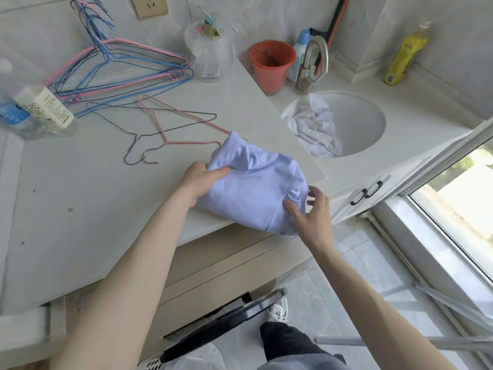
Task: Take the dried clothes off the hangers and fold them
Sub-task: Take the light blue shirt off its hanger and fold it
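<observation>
Pale counter [80, 209] bears wire hangers [120, 65], bottles [45, 108], lavender garment [256, 188] (bundled, at its edge).

Left of the sink [368, 121], one end of the pink hanger [166, 141] is covered by the lilac garment [256, 182], and the fingers of the left hand [197, 180] are buried in its folds. Whether the garment's near edge is held by the blurred fingers of the right hand [314, 212] cannot be told. Far left of the sink, the water bottle [10, 102] is cut off by the picture's edge, and the print on the white tube [45, 105] is too small to be read. Behind the sink, a blue-capped bottle [301, 49] is partly hidden by the tap [313, 62].
</observation>
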